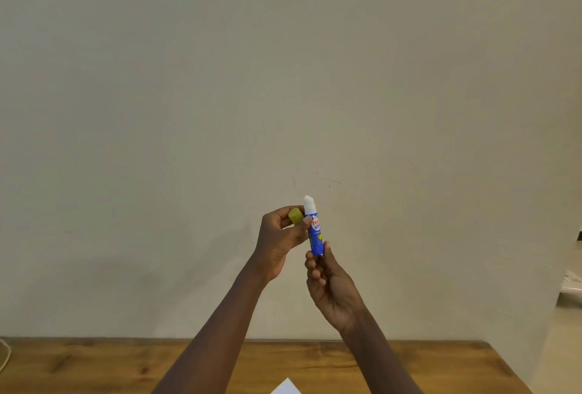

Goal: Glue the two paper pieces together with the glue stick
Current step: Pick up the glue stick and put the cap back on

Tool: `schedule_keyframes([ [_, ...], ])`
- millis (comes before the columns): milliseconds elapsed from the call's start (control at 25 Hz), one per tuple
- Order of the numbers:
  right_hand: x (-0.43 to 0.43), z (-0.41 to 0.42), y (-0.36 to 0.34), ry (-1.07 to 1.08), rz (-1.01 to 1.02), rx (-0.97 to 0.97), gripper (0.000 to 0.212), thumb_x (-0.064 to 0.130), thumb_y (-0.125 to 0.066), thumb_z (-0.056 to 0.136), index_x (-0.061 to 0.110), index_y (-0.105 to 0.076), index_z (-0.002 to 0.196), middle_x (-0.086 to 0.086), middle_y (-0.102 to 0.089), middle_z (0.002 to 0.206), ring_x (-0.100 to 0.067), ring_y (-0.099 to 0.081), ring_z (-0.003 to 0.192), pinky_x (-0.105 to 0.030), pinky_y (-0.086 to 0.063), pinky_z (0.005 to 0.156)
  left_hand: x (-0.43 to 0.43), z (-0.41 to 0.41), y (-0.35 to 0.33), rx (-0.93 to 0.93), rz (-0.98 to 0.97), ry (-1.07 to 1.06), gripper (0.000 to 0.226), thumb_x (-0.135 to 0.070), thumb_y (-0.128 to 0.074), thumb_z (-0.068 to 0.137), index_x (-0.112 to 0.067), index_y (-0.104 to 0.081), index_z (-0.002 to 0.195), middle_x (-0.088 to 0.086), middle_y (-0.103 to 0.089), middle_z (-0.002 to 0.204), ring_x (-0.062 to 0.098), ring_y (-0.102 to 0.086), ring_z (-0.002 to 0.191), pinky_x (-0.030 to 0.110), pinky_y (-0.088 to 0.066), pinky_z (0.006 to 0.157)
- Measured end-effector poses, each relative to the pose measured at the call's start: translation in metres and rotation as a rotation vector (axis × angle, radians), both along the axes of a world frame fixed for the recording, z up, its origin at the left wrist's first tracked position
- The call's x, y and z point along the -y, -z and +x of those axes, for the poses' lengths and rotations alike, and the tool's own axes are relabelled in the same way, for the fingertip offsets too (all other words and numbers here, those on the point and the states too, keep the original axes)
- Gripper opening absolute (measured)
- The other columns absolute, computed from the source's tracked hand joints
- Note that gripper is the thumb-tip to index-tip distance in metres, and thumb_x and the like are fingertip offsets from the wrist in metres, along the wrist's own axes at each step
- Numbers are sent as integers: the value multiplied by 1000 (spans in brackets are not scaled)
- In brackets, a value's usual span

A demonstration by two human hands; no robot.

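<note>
Right hand [330,286] grip pinches the base of the glue stick [316,233], held upright so the bared white tip stays clean. Left hand [280,242] grip steadies the tube and keeps the yellow cap [295,216] (already off). Paper [287,387] corner lies on the bench [94,365] below, unglued.

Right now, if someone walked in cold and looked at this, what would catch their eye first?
The blue glue stick, upright mid-frame against the plain wall, white glue tip exposed, held at its base by the right hand. Beside it the left hand pinches the yellow cap. A white paper corner peeks onto the wooden table below.
</note>
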State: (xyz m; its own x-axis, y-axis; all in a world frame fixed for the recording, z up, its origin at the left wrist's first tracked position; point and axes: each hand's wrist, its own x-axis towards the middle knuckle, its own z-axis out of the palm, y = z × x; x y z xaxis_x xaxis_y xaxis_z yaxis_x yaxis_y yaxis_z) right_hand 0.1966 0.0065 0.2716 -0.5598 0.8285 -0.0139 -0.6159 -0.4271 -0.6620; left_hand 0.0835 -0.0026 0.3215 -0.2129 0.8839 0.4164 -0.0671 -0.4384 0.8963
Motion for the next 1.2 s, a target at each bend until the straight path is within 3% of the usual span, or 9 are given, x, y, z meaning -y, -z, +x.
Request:
schedule_keyframes([
  [160, 1, -12, -1, 158, -109, -234, 24, 19, -50, 85, 2, -56, 100, -14, -69, 66, -11, -66, 48, -18, -55, 45, 1, 3, -4, 6, 61, -48, 16, -4, -59, 80, -19, -62, 77, 4, -63, 80, 10, -64, 68, 15, -55, 60],
  [280, 2, -17, -2, 283, 10, -157, 40, 14, -69, 62, 4, -59, 100, -15, -67, 86, -16, -71, 63, -20, -58, 53, -1, 3, -5, -20, 69, -94, 13, -3, -59, 80, -17, -60, 80, 1, -63, 79, 13, -61, 72, 13, -54, 59],
  [440, -1, -12, -8, 206, -71, -61, 43, 41, -51, 82, 0, -61, 93, -9, -72, 63, -11, -66, 50, -17, -55, 45, -3, 3, -7, 8, 66, -46, 13, -1, -58, 81, -10, -60, 90, 4, -62, 81, 16, -61, 75, 16, -56, 63],
  [520, -3, -12, -12, 226, -95, -100, 34, 31, -51, 84, 0, -57, 97, -8, -69, 59, -8, -63, 44, -16, -53, 42, -5, 4, -9, 8, 74, -36, 12, -2, -58, 81, -8, -59, 91, 4, -63, 81, 17, -61, 76, 15, -55, 62],
  [680, -4, -12, -9, 306, -21, -143, 23, 17, -57, 79, 5, -58, 98, -13, -66, 87, -14, -70, 62, -21, -58, 54, -8, 8, -10, -24, 82, -66, 15, -2, -57, 81, -11, -57, 93, -1, -62, 82, 12, -61, 75, 11, -53, 59],
  [800, -5, -7, -8, 200, -106, -65, 43, 41, -47, 85, 0, -61, 89, -10, -72, 63, -11, -67, 51, -18, -56, 47, -11, 8, -7, 4, 66, -31, 12, -1, -57, 81, -10, -59, 89, 3, -62, 81, 15, -60, 76, 14, -55, 63],
  [880, -6, -4, -10, 151, -160, -88, 38, 36, -48, 85, -1, -58, 88, -6, -67, 48, -7, -61, 39, -14, -52, 40, -11, 8, -7, 12, 64, -12, 14, -1, -56, 82, -15, -60, 82, 5, -62, 80, 16, -60, 75, 16, -55, 64],
  [1040, -9, -3, -8, 163, -179, -229, 22, 19, -49, 87, -1, -55, 94, -10, -67, 50, -8, -63, 43, -16, -53, 41, -12, 8, -13, 15, 83, -2, 20, -1, -55, 82, -20, -60, 79, 5, -61, 80, 16, -60, 75, 17, -55, 65],
  [1200, -8, -1, -11, 76, -144, -137, 44, 39, -46, 86, -3, -60, 85, -10, -69, 55, -11, -64, 45, -17, -54, 43, -14, 7, -13, 2, 69, 10, 13, -1, -55, 83, -12, -59, 87, 4, -62, 84, 16, -60, 78, 19, -55, 67],
])
